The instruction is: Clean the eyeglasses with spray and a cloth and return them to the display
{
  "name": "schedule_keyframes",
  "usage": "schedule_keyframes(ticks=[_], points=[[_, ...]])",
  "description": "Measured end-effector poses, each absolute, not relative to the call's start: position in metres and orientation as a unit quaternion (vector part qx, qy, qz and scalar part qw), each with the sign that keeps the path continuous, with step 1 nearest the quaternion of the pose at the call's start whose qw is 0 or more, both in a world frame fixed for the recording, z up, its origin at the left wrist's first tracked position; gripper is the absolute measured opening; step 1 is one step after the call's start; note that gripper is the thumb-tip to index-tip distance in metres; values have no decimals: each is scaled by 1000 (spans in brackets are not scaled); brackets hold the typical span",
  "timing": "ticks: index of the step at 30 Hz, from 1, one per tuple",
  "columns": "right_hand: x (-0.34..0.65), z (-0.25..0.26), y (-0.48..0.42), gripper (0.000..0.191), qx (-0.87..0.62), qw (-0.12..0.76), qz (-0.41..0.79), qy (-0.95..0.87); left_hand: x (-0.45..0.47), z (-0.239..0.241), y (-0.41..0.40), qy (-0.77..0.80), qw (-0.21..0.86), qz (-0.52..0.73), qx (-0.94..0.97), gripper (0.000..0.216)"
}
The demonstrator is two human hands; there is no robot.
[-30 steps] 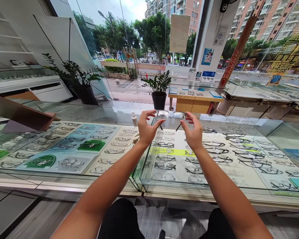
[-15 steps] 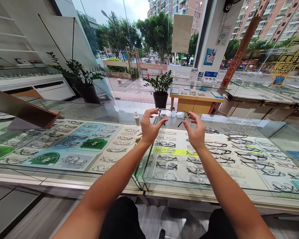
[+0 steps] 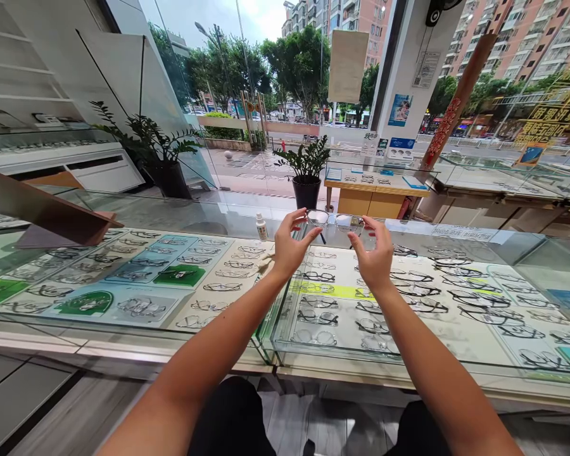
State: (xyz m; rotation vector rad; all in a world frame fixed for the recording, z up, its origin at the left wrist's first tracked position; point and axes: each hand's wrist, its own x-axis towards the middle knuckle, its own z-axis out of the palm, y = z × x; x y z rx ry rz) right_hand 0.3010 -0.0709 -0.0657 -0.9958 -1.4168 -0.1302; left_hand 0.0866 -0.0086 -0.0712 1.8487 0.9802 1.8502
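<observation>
A pair of eyeglasses (image 3: 317,218) with thin dark rims is held up over the glass counter (image 3: 209,215). My left hand (image 3: 291,244) pinches its left side, thumb below and fingers above. My right hand (image 3: 374,250) grips the right side in the same way. One dark temple arm points down between the hands. Behind my left wrist lies a pale crumpled cloth (image 3: 265,263), partly hidden. A small white bottle (image 3: 261,227) stands on the counter just left of my left hand.
Rows of eyeglasses (image 3: 317,316) lie inside the display case below my hands. A brown slanted board (image 3: 52,212) rests on the counter at left. Beyond the counter stand a potted plant (image 3: 306,168) and a wooden table (image 3: 356,201) with more frames.
The eyeglasses have tilted slightly, and the visible temple arm has shifted from the right side toward the left. Both hands moved a little to the right and keep their hold.
</observation>
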Motion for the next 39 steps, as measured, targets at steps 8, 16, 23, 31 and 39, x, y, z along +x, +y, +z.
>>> schedule_keyframes(ticks=[8,16,23,31,39], points=[[301,-66,-71,49,-443,641,-46,-625,88,-72,-12,357,192,650,643,64],[302,-72,-64,51,-448,638,54,-624,87,-68,-19,377,57,669,638,64],[302,-70,-67,51,-434,643,31,-630,88,-69,-18,340,43,676,652,63],[299,-68,-72,48,-421,638,-24,-644,90,-71,-19,331,55,684,648,70],[299,-63,-74,47,-409,687,53,-599,91,-75,-16,325,91,692,638,70]])
